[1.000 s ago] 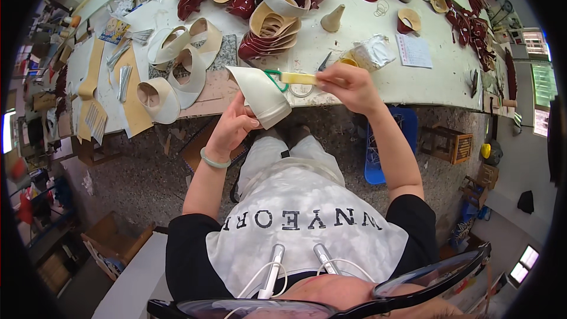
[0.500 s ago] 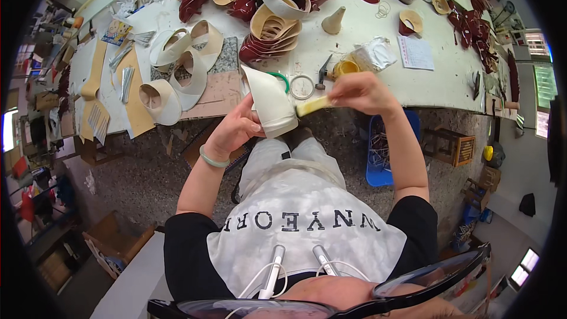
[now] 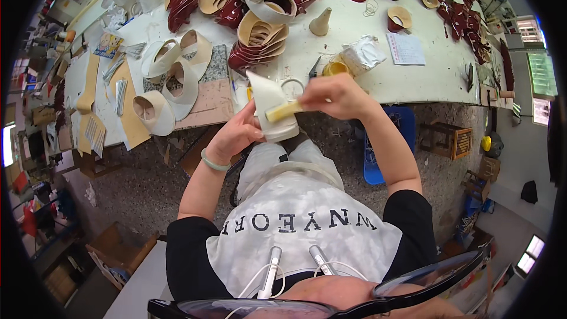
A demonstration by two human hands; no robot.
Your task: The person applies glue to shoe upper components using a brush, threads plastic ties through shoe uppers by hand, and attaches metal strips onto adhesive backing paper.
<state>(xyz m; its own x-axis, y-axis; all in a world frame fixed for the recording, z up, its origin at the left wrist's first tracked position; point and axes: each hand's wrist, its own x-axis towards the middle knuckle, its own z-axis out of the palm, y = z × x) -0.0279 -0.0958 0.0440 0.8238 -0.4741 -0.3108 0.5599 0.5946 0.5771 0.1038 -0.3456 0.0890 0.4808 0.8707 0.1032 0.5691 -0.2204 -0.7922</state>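
Observation:
My left hand (image 3: 233, 136) is closed on the edge of a white shoe upper (image 3: 267, 95), holding it up at the bench's front edge, above my lap. In my right hand (image 3: 336, 94) is a pale yellow brush (image 3: 283, 110) with a flat block-like shape, pinched between the fingers. The brush lies across the outer face of the upper and appears to touch it. Just beyond the right hand stands a yellow pot (image 3: 335, 68), with a hammer (image 3: 315, 67) beside it. A clear ring (image 3: 292, 87) rests behind the upper, partly covered.
White uppers (image 3: 155, 109) lie at left on the white bench (image 3: 348, 18). Stacked maroon uppers (image 3: 251, 56) stand behind the work. Crumpled foil (image 3: 365, 53), a written sheet (image 3: 406, 49) and a beige cone (image 3: 321, 22) are farther back. Below the bench are a blue basket (image 3: 375, 174) and a wooden crate (image 3: 452, 142).
My right hand has moved left, bringing the brush from beside the upper onto its face. My left hand still holds the upper, now slightly turned. The whole view has shifted a little.

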